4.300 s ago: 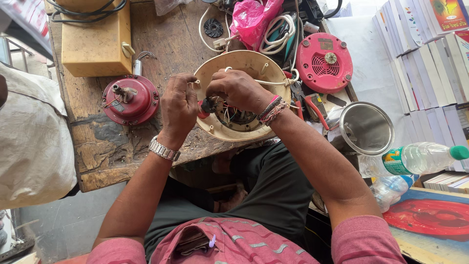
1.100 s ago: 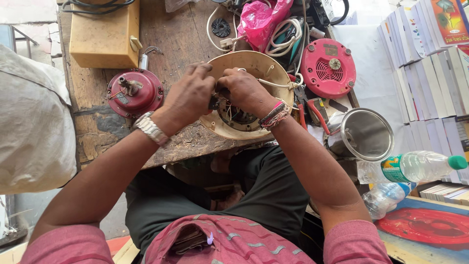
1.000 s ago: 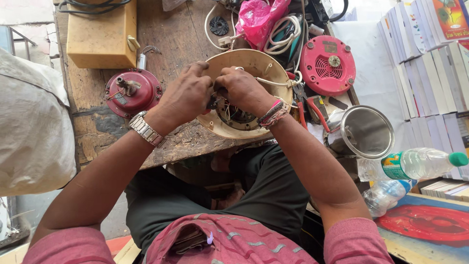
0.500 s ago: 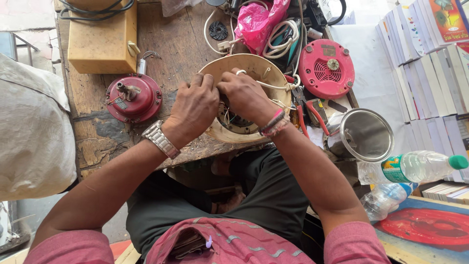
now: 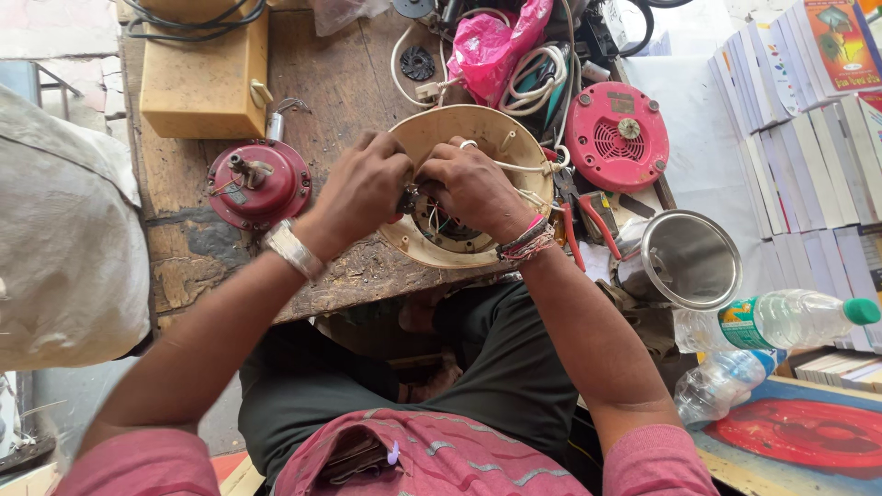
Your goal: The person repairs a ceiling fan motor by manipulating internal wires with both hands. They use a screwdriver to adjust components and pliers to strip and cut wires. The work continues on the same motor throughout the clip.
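While bent over the near edge of the workbench (image 5: 211, 248), worked inside a round cream appliance housing (image 5: 514, 147) with both hands.

Left hand (image 5: 363, 188) curled shut, seemingly pinching a small dark tool (image 5: 405, 200) at the housing's left rim; right hand (image 5: 473, 184) closed over the wiring (image 5: 439, 220) in the open middle, exact grip hidden. Both met directly above the housing, equally near, knuckles almost touching. Round shell, so no long axis; lay flat, open side up, overhanging the bench's near edge. Further out: red motor part (image 5: 257, 179) to the left, red vented cover (image 5: 617, 136) to the right, steel pot (image 5: 684, 257) off the near right corner, yellow box (image 5: 207, 78) at the far left.
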{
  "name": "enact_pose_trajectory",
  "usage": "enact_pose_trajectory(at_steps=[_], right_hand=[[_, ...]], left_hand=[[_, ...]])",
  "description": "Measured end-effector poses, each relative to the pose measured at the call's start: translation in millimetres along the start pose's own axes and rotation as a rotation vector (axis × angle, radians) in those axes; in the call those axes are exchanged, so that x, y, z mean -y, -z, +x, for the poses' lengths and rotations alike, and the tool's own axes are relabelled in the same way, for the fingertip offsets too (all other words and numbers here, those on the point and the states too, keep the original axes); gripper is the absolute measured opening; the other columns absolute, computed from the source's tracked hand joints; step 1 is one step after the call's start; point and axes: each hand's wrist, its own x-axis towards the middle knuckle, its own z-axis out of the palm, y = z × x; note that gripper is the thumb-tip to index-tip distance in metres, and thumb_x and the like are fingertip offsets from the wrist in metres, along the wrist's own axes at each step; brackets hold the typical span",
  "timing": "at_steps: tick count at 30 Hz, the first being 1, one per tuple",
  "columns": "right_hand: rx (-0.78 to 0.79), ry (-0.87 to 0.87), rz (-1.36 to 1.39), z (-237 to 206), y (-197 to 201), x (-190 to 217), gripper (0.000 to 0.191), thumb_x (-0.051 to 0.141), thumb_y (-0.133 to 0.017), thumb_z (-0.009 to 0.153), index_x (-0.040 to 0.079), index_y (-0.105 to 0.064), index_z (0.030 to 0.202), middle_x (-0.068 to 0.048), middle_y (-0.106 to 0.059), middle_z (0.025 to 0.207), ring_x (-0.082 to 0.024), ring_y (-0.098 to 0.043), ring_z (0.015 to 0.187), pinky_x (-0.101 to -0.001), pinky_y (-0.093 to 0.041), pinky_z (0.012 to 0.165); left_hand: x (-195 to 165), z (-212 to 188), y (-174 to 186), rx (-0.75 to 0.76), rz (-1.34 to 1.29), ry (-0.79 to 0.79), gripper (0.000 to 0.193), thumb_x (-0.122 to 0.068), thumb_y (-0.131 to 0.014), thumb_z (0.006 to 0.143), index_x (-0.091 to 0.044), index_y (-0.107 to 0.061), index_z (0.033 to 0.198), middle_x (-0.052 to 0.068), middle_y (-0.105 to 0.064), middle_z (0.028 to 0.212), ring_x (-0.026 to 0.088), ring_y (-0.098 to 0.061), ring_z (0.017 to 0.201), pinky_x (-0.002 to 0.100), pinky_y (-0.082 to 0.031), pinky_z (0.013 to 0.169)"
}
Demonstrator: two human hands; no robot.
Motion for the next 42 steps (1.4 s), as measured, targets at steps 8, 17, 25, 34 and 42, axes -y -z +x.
enact_pose_trajectory(at_steps=[8,17,25,34,42], right_hand=[[-0.024,-0.045,0.009,1,-3,4,0.015,0.011,-0.076,0.083,0.005,-0.074,0.096,-0.01,-0.067,0.098,-0.033,-0.061,0.097,-0.0436,-0.05,0.09],[-0.048,0.038,-0.124,1,-1,4,0.011,0.012,-0.077,0.083,0.009,-0.075,0.093,-0.005,-0.066,0.096,-0.028,-0.061,0.099,-0.0411,-0.05,0.091],[-0.096,0.017,-0.215,2,0,10,0.011,0.019,-0.078,0.084,0.013,-0.075,0.092,-0.001,-0.065,0.094,-0.026,-0.06,0.101,-0.0408,-0.047,0.09],[-0.176,0.175,-0.422,2,-4,10,0.009,0.012,-0.071,0.086,0.016,-0.073,0.094,-0.001,-0.067,0.096,-0.023,-0.063,0.103,-0.0412,-0.046,0.093],[-0.262,-0.021,-0.373,10,-13,4,0.016,0.018,-0.077,0.082,0.012,-0.065,0.091,-0.004,-0.065,0.088,-0.027,-0.063,0.095,-0.0435,-0.047,0.087]], left_hand=[[-28,-37,-8,-0.239,-0.011,0.183,0.027,-0.024,-0.075,0.087,-0.002,-0.074,0.104,0.032,-0.039,0.153,0.052,-0.025,0.149,0.059,-0.031,0.116],[-16,-27,-20,-0.123,-0.133,0.231,0.03,-0.023,-0.065,0.087,-0.012,-0.08,0.111,0.03,-0.031,0.159,0.051,-0.008,0.152,0.062,-0.021,0.122],[-13,-35,-35,-0.25,-0.318,0.235,0.035,-0.021,-0.067,0.093,0.001,-0.064,0.12,0.037,-0.024,0.165,0.051,-0.017,0.158,0.055,-0.02,0.129],[3,-16,-29,-0.015,-0.372,0.389,0.027,-0.013,-0.068,0.084,-0.008,-0.077,0.109,0.034,-0.041,0.14,0.051,-0.023,0.145,0.057,-0.019,0.12],[9,-3,-16,0.14,-0.486,0.472,0.032,-0.032,-0.079,0.085,-0.007,-0.078,0.104,0.018,-0.046,0.11,0.034,-0.045,0.117,0.051,-0.04,0.109]])
